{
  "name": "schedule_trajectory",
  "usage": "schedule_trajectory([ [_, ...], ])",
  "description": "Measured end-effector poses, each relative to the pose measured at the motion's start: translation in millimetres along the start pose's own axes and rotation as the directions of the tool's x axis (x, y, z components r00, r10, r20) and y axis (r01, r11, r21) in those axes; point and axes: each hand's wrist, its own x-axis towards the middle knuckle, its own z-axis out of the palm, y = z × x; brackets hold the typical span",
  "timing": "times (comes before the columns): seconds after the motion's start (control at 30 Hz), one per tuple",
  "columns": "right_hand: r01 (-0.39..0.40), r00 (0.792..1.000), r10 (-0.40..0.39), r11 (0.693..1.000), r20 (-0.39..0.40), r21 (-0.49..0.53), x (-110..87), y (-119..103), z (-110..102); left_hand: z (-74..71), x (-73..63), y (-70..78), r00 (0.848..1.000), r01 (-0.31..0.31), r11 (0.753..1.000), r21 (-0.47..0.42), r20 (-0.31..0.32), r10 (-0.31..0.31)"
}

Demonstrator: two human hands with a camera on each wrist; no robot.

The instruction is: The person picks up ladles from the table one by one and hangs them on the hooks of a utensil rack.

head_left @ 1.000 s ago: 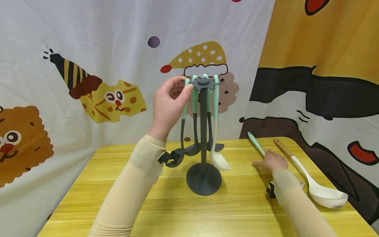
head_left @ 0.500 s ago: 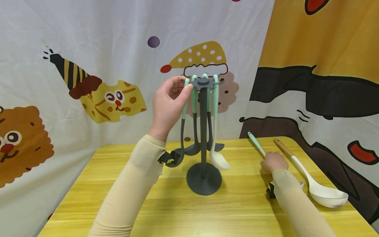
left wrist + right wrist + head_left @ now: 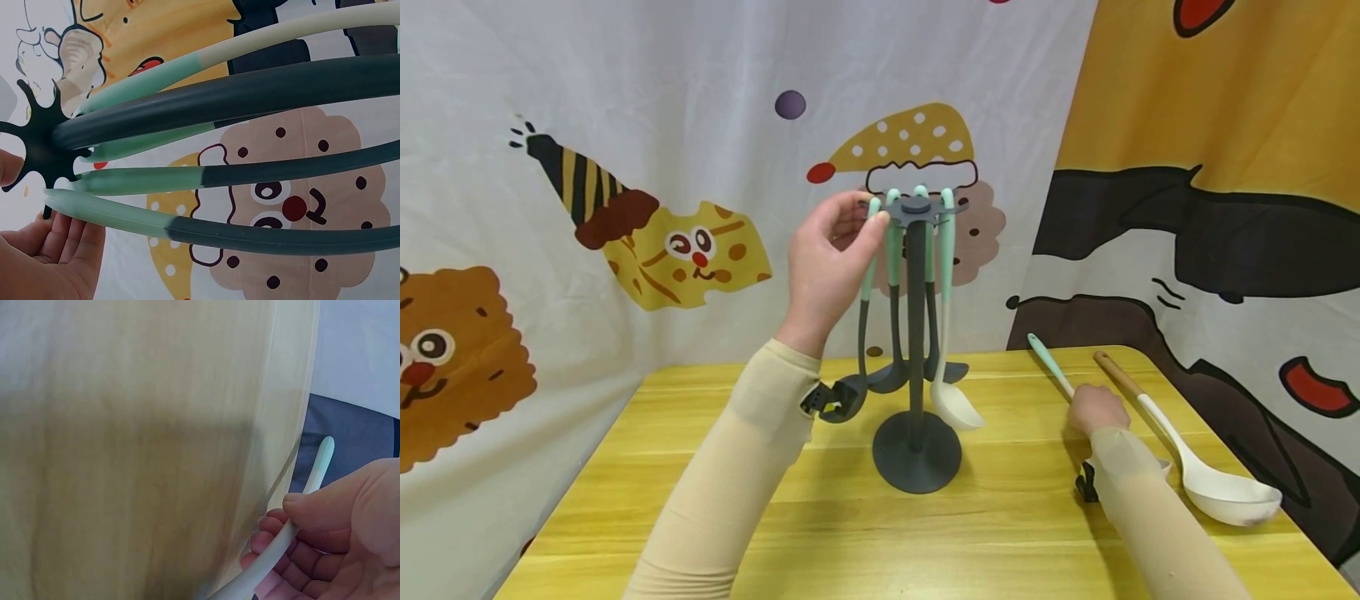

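Observation:
A dark grey utensil stand [image 3: 917, 333] stands upright on the wooden table, with mint-handled utensils hanging from its hooked top. Among these are a dark ladle [image 3: 862, 333] on the left and a white ladle [image 3: 957, 407] on the right. My left hand [image 3: 831, 267] grips the stand's top at the left hook, thumb and fingers around the dark ladle's handle end [image 3: 62, 201]. Off to the right, my right hand [image 3: 1097, 410] pinches the white neck [image 3: 265, 562] of a mint-handled white utensil [image 3: 1049, 364]. My forearm mostly hides that utensil's head.
A large white ladle [image 3: 1228, 493] with a wooden handle lies right of my right hand, near the right edge of the table [image 3: 760, 533]. Behind the table hangs a curtain [image 3: 700, 100] with cartoon prints.
My right hand's fingers and thumb have drawn in from spread out to curled around the neck of the mint-handled white utensil. My left hand and the stand have stayed put.

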Motion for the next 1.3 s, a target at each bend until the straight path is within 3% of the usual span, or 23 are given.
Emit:
schedule_trajectory([
  [0.6,0.020,1.000,-0.019,0.998,-0.005,0.061,-5.4,4.4,-1.5,0.3,-0.1,-0.4,1.000,0.001,1.000,-0.010,0.000,-0.001],
  [1.3,0.008,0.990,0.012,0.989,-0.138,0.150,-14.4,-0.1,-8.2,0.3,0.0,-0.7,1.000,0.000,1.000,-0.010,-0.005,0.000],
])
